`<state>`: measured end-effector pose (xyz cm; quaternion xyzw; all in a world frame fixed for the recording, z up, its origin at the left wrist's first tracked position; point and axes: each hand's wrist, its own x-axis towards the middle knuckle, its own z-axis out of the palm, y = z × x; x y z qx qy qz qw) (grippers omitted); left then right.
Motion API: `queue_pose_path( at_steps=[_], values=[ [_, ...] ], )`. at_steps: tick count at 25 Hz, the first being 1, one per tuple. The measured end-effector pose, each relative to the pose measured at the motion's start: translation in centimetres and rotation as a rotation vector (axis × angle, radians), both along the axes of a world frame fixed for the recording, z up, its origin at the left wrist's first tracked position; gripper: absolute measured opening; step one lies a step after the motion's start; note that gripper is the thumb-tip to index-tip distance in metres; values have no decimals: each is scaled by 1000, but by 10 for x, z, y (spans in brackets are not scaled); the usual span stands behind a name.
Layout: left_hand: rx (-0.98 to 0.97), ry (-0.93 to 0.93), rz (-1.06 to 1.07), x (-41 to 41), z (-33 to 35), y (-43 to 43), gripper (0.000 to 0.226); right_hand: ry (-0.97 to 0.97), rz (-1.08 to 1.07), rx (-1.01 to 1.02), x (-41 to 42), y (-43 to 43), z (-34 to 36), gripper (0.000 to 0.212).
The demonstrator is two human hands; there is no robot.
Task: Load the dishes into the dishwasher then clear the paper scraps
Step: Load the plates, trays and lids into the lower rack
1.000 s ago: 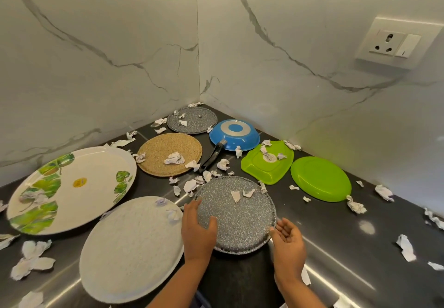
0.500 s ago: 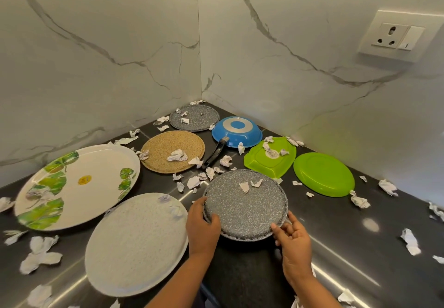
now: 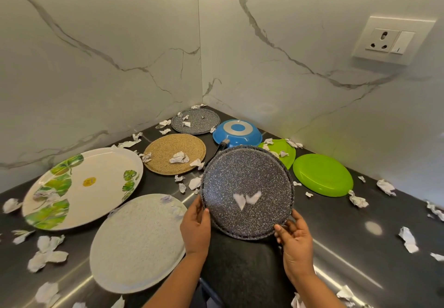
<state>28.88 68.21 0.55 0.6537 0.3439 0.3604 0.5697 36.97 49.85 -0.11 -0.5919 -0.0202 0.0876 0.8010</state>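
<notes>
A dark speckled round plate [image 3: 245, 178] is lifted off the black counter and tilted toward me, with two paper scraps [image 3: 246, 199] sliding on it. My left hand [image 3: 195, 226] grips its left rim and my right hand [image 3: 294, 238] grips its lower right rim. On the counter lie a leaf-print white plate [image 3: 101, 183], a plain white plate [image 3: 134, 243], a tan round plate [image 3: 168, 154], a second speckled plate [image 3: 199, 119], an upturned blue pan [image 3: 237, 131], a green square plate [image 3: 287, 150] and a green round plate [image 3: 322, 174].
Crumpled paper scraps lie all over the counter, such as a scrap [image 3: 407, 239] at the right and a cluster [image 3: 45, 252] at the left. Marble walls meet in a corner behind the dishes. A wall socket [image 3: 390, 40] sits on the right wall.
Both hands have raised the speckled plate from the counter and tipped its far edge up. The two scraps slid down toward its near side.
</notes>
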Motion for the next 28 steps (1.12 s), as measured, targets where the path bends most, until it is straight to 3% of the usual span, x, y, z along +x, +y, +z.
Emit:
queue_pose_path(
  at_steps=[13,19,25,28],
  values=[
    [188,-38,-232,-3,0,-5,71,-25,3,62,0,-3,3,39],
    [284,-110,-375,-10,5,-12,85,81,5,187,-8,-10,17,20],
    [323,-93,-513,-22,9,-19,91,115,-47,90,-34,-44,37,15],
    [255,-120,-553,-35,16,-27,79,73,-93,30,-54,-67,45,11]
  ],
)
